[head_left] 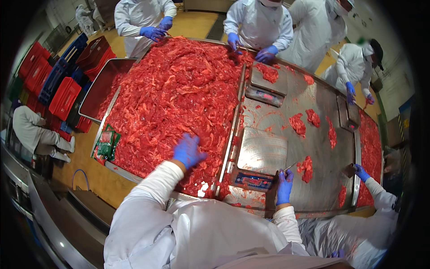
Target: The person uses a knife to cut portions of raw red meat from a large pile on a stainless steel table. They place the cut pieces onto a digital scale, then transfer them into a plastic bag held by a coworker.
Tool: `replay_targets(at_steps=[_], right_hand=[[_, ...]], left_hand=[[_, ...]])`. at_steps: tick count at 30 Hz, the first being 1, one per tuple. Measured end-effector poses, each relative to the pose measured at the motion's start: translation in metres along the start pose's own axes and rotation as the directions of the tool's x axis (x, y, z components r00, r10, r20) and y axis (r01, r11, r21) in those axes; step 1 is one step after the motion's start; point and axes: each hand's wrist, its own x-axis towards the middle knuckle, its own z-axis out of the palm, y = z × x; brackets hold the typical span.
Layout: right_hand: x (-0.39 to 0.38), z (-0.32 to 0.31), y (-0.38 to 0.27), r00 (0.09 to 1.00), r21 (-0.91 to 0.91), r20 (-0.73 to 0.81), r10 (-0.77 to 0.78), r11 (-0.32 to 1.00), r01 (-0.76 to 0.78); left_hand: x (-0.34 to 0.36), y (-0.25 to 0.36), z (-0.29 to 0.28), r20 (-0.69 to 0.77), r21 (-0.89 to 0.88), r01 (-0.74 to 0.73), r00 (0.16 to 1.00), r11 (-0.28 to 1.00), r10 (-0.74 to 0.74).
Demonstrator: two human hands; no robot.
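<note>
L hand [189, 151]: over meat pile [170, 98], L half of table [313, 193]; motion-blurred, fingers apart; contact w/ meat can't be told. R hand [284, 188]: fingers together, clamped on thin knife [290, 166], just R of near scale [262, 150]. Obstructions: divider [233, 130] & near scale between hands. Meat lump [306, 169] beside knife. Far scale [268, 84] past near scale, adj. divider. Green packet [106, 143] at pile's L edge; crates [66, 98] on floor, far L. Co-workers [260, 22] along far edge.
</note>
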Motion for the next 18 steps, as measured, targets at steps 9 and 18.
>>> replay_targets(at_steps=[9, 18], right_hand=[[-0.104, -0.01, -0.013, 0.986, 0.073, 0.073, -0.15, 0.987, 0.145], [-0.137, -0.018, 0.003, 0.921, -0.57, 0.294, -0.254, 0.727, 0.382]], left_hand=[[-0.006, 0.028, 0.071, 0.279, -0.226, -0.473, 0.806, 0.851, 0.522], [0.005, 0.034, 0.067, 0.261, -0.062, -0.599, 0.762, 0.798, 0.593]])
